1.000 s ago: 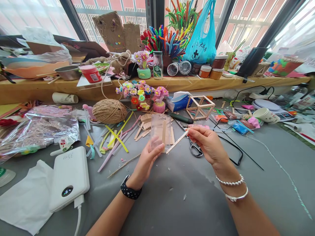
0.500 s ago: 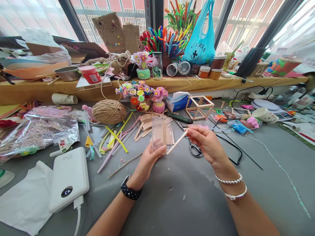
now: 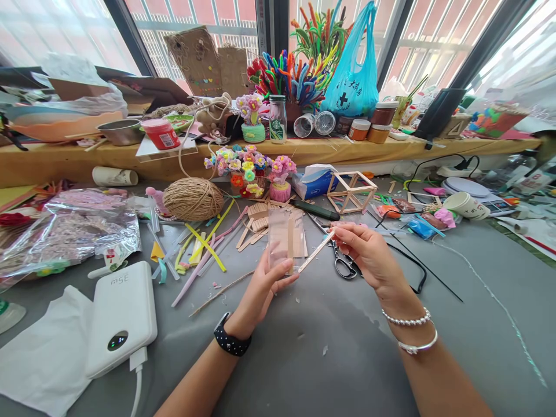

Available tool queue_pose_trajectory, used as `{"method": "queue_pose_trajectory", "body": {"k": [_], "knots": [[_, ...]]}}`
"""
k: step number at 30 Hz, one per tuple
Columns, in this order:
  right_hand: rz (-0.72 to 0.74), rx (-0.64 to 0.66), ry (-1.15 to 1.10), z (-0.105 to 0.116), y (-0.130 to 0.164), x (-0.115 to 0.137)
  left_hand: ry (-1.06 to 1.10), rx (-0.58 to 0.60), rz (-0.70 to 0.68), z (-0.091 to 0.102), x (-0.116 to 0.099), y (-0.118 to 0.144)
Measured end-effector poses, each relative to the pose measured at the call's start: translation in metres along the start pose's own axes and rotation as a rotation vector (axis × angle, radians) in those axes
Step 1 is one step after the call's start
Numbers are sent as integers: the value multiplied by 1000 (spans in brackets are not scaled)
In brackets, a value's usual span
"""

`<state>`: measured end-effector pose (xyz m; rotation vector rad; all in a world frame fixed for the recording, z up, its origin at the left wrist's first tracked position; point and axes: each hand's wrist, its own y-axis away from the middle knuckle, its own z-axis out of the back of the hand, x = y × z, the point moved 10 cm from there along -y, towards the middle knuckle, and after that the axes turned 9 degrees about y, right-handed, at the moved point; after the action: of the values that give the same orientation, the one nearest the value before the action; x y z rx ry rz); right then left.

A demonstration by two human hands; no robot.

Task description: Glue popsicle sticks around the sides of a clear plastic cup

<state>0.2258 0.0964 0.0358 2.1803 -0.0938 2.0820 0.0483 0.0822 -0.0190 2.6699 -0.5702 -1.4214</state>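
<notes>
Pinched between the fingers and thumb of my right hand (image 3: 365,255) is a slim wooden craft stick (image 3: 316,251), slanting down to the left. Its lower end is close to my left fingertips. My left hand (image 3: 264,284) grips the bottom of a clear plastic sheet (image 3: 278,234) held upright. Another craft stick (image 3: 291,234) runs upright along the right part of that sheet. Behind it lie more wooden sticks (image 3: 259,215), partly seen through the plastic. Black-handled scissors (image 3: 345,266) rest on the table just left of my right hand.
A wooden stick frame (image 3: 353,192), a dark green tool (image 3: 315,209) and a twine ball (image 3: 193,198) lie behind my hands. Glue sticks and yellow strips (image 3: 206,246) are scattered to the left, near a white power bank (image 3: 124,315). Black cord (image 3: 419,278) lies at right.
My right hand has shifted slightly right with its stick, whose lower end has moved off the sheet's corner. Some left fingers have stretched out more beneath the sheet.
</notes>
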Motion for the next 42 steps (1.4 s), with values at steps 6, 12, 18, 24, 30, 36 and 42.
{"method": "queue_pose_trajectory", "body": {"k": [6, 12, 18, 24, 30, 36, 42], "knots": [[-3, -5, -9, 1, 0, -1, -9, 25, 43, -6, 1, 1], [1, -9, 5, 1, 0, 1, 107, 8, 26, -3, 1, 1], [3, -7, 4, 1, 0, 1, 140, -8, 12, -3, 0, 1], [-7, -4, 31, -1, 0, -1, 153, 2, -23, -5, -1, 1], [-52, -16, 9, -4, -1, -10, 162, -28, -78, -3, -7, 2], [-63, -30, -19, -5, -1, -13, 127, -64, -118, -1, -9, 2], [-90, -7, -42, -7, -1, -15, 109, -118, -150, 12, -7, -3]]}}
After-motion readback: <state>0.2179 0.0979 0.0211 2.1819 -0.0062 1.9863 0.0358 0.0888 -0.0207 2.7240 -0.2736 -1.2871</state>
